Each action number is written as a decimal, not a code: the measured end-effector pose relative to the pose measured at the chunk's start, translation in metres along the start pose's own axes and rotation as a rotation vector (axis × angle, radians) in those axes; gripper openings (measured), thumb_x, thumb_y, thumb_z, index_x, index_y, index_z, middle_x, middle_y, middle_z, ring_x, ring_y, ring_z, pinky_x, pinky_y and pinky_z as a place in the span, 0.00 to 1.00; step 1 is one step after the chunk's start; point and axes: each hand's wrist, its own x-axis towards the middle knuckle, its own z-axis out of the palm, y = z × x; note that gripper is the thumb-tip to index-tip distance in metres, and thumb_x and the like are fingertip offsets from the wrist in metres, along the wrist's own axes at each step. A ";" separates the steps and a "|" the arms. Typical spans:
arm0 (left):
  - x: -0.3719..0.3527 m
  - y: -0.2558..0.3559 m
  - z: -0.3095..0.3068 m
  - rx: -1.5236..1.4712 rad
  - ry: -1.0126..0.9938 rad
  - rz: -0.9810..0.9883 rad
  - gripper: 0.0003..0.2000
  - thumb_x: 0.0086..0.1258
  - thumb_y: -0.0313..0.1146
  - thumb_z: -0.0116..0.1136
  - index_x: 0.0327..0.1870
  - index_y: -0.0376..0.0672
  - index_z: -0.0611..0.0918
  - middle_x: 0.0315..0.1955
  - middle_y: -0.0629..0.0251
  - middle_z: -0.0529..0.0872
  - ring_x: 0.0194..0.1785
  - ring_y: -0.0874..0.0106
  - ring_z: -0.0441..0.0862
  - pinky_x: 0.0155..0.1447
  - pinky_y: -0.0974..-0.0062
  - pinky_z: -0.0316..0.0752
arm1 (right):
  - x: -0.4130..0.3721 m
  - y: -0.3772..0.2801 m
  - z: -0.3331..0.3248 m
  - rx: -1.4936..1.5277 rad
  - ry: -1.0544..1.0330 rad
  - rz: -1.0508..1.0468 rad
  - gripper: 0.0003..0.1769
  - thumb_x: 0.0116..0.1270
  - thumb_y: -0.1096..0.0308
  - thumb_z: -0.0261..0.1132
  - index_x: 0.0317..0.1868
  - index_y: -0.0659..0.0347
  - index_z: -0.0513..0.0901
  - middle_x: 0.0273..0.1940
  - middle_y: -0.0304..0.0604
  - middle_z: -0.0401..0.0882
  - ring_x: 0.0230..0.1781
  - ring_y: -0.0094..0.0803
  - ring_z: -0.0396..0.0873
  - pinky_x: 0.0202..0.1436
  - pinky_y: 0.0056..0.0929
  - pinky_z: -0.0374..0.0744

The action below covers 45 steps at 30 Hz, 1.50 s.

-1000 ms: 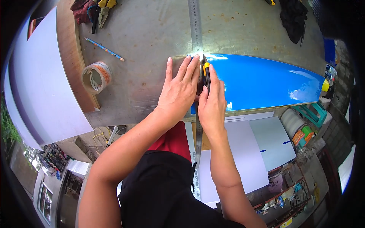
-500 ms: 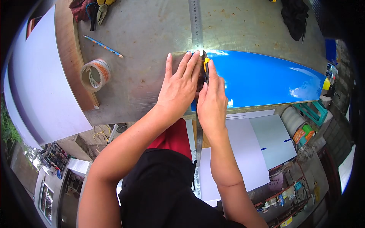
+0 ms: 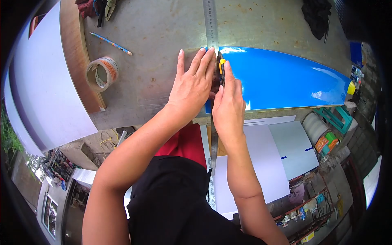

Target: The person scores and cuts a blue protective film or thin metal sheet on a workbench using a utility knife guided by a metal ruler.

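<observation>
A long steel ruler [image 3: 211,28] lies across the metal tabletop [image 3: 151,36] and over the left end of a glossy blue sheet [image 3: 281,81]. My left hand [image 3: 192,87] rests flat on the ruler and the tabletop, its fingers stretched out. Just right of the ruler, my right hand [image 3: 229,102] holds a yellow and black utility knife [image 3: 222,69], index finger along its top. The knife's tip is at the ruler's right edge, near the sheet's far edge.
On the left are a tape roll [image 3: 102,74], a patterned pencil [image 3: 111,43] and a white curved panel [image 3: 45,81]. Pliers [image 3: 110,9] and a dark cloth [image 3: 317,18] lie at the back. White sheets [image 3: 255,163] sit below the table edge.
The blue sheet's far edge, the table and the hands appear slightly higher in the view. The knife stays beside the ruler, its tip now a little nearer me relative to the sheet's far edge.
</observation>
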 end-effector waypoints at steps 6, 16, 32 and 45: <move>0.000 0.001 -0.004 -0.021 -0.057 -0.016 0.54 0.58 0.54 0.79 0.84 0.35 0.67 0.85 0.60 0.63 0.88 0.61 0.59 0.90 0.38 0.48 | -0.017 0.011 -0.001 -0.087 0.005 -0.073 0.43 0.76 0.81 0.65 0.88 0.60 0.60 0.58 0.61 0.77 0.47 0.61 0.89 0.45 0.52 0.89; 0.000 0.001 0.002 0.012 -0.031 -0.023 0.57 0.54 0.58 0.81 0.84 0.37 0.67 0.85 0.63 0.63 0.87 0.62 0.59 0.89 0.38 0.52 | -0.071 0.027 -0.006 -0.086 -0.061 -0.020 0.43 0.77 0.82 0.62 0.88 0.58 0.59 0.60 0.62 0.77 0.46 0.65 0.88 0.47 0.57 0.87; -0.002 -0.003 0.018 0.034 0.069 -0.010 0.59 0.53 0.60 0.82 0.85 0.41 0.66 0.84 0.62 0.64 0.88 0.60 0.59 0.88 0.36 0.53 | -0.126 0.047 -0.001 -0.087 -0.108 0.056 0.43 0.78 0.80 0.61 0.90 0.55 0.57 0.58 0.61 0.77 0.42 0.65 0.87 0.43 0.59 0.86; -0.001 -0.010 0.029 0.060 0.119 0.015 0.61 0.52 0.65 0.80 0.87 0.44 0.64 0.83 0.61 0.67 0.88 0.58 0.61 0.89 0.35 0.52 | -0.152 0.054 0.001 -0.099 -0.104 0.078 0.43 0.77 0.80 0.62 0.89 0.55 0.58 0.54 0.58 0.77 0.40 0.61 0.87 0.40 0.56 0.86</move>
